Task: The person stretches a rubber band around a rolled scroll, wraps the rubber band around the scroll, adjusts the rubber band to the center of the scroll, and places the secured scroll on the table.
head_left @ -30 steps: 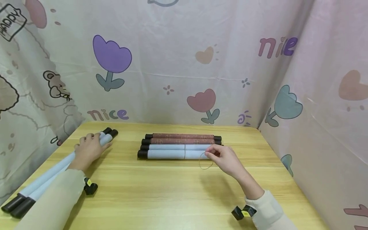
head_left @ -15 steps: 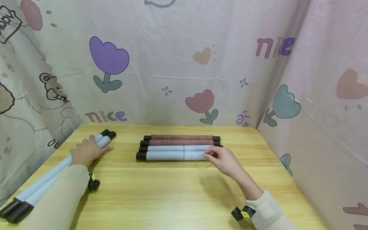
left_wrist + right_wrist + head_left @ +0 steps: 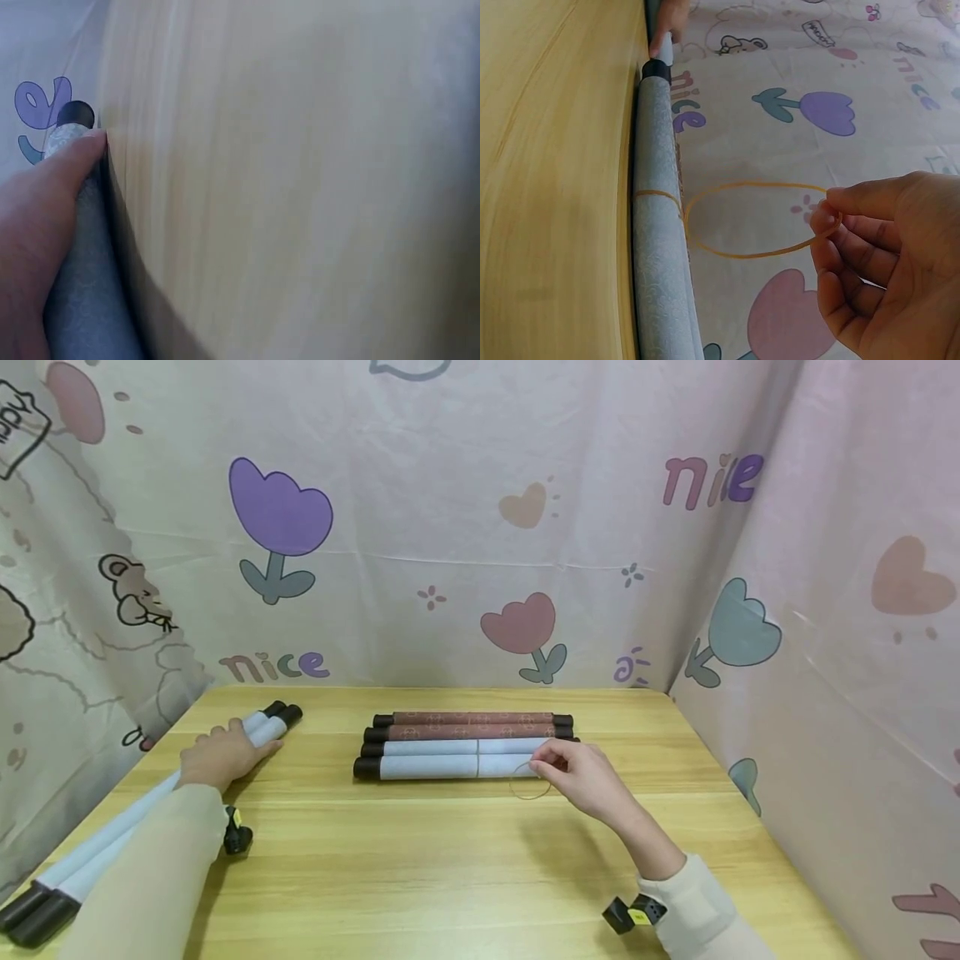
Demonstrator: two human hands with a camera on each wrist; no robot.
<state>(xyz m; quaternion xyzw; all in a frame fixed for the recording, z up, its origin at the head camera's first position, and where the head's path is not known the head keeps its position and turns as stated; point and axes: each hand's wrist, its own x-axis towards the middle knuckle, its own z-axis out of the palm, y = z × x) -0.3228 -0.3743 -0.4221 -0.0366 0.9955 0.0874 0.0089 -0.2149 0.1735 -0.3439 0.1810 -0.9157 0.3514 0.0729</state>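
Right grip [image 3: 915, 262] closed in a neat pinch, thumb against fingers on one edge of a rubber band [image 3: 759, 183], and the rest of the loop juts away from the fingertips! Light, soft, springy stuff by the look of it, likely to twist or ping off if stretched from one edge alone; fingers spread inside the loop should hold it better. Over to the left grip [image 3: 217, 756], lying across two pale rolls [image 3: 112, 828], thumb on the near side; its fingertips are hidden, so no telling how firmly they curl. Those look stiff and fairly light, liable to roll on the surface [image 3: 420, 860], best clasped together just short of the dark end caps [image 3: 289, 715] beyond that grip. Between the grips, nearer the right, sits a banded pale pair [image 3: 435, 767], brown rolls [image 3: 450, 732] just behind.
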